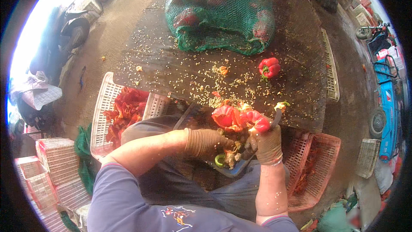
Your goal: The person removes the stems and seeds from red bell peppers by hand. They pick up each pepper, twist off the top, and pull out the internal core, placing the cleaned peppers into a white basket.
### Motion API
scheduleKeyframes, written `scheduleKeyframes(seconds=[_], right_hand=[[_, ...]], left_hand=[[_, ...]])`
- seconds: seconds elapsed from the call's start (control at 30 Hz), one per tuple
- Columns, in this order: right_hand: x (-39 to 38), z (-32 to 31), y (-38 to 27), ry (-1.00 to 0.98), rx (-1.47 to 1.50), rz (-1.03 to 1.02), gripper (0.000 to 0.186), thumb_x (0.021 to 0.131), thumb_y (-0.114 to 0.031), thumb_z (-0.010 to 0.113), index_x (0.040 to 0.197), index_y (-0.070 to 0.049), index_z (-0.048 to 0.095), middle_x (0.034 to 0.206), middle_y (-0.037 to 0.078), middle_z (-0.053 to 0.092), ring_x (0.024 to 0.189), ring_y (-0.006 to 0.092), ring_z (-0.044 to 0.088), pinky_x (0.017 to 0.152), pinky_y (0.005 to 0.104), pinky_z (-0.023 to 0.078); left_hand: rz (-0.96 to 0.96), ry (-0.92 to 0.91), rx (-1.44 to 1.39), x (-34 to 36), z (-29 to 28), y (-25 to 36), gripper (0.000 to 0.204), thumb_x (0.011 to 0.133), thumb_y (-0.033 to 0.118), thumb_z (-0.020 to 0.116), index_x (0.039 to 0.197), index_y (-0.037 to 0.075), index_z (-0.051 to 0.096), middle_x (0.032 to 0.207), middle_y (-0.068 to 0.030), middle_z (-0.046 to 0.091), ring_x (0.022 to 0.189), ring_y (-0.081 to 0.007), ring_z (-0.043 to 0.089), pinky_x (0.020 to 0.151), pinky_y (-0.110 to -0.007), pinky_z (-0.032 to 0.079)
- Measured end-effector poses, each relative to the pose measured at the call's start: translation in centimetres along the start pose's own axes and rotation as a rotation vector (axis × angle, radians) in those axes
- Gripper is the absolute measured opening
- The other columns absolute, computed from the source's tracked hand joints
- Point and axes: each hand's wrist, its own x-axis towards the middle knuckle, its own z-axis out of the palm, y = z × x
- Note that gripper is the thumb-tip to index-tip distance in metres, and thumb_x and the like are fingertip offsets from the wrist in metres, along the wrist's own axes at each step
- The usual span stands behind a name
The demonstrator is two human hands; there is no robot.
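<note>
Both my hands wear tan, stained gloves and meet over my lap at the table's near edge. My left hand is closed, its fingertips partly hidden beside a pale, seedy pepper core; what it grips is unclear. In my closed right hand is a narrow dark blade, seemingly a knife, pointing up. A red bell pepper sits against the right fingers. Opened red pepper pieces lie just beyond my hands. Farther off, a whole red bell pepper rests on the dark table.
Pale seeds and scraps litter the tabletop. A green mesh sack of peppers stands at its far side. A white crate of red pepper pieces is at my left, a pink crate at my right. Stacked crates stand farther left.
</note>
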Motion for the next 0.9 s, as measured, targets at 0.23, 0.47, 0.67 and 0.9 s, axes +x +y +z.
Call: scheduleKeyframes(seconds=[0.23,0.47,0.67,0.9], right_hand=[[0.0,0.9,-1.8,-0.063,0.187,0.108,0.031,0.084,-0.008,0.070,0.114,0.002,0.067,0.067,0.001,0.058,0.045,0.0106,0.050,0.045,0.0286,0.047],[0.9,0.9,0.8,-0.124,-0.191,-0.073,0.028,0.087,-0.007,0.062,0.115,-0.001,0.065,0.081,0.001,0.067,0.066,0.0106,0.063,0.058,0.0238,0.051],[1.3,1.4,1.5,-0.093,-0.236,-0.128,0.032,0.088,-0.019,0.077,0.114,-0.003,0.069,0.086,0.002,0.071,0.073,0.0144,0.066,0.065,0.0298,0.054],[2.2,2.9,3.1,-0.042,-0.442,-0.389,0.045,0.090,-0.024,0.077,0.124,-0.001,0.057,0.104,0.009,0.073,0.096,0.0243,0.070,0.086,0.0367,0.055]], left_hand=[[0.249,0.380,-0.463,1.3,-5.0,-3.1,0.083,0.078,0.023,0.090,0.147,0.005,0.048,0.127,-0.0090,0.068,0.110,-0.0160,0.064,0.100,-0.035,0.052],[0.375,0.594,0.475,0.6,-6.3,-0.6,0.032,0.077,0.014,0.084,0.106,0.009,0.072,0.096,-0.0093,0.072,0.090,-0.0183,0.068,0.081,-0.035,0.055],[0.412,0.792,0.173,-1.9,-8.1,1.5,0.027,0.077,0.000,0.082,0.099,0.007,0.068,0.110,-0.0064,0.075,0.101,-0.0145,0.067,0.090,-0.035,0.056],[0.412,0.504,0.108,1.3,-3.8,-1.1,0.046,0.080,0.012,0.086,0.123,0.009,0.069,0.109,-0.0011,0.073,0.101,-0.0114,0.066,0.092,-0.031,0.054]])
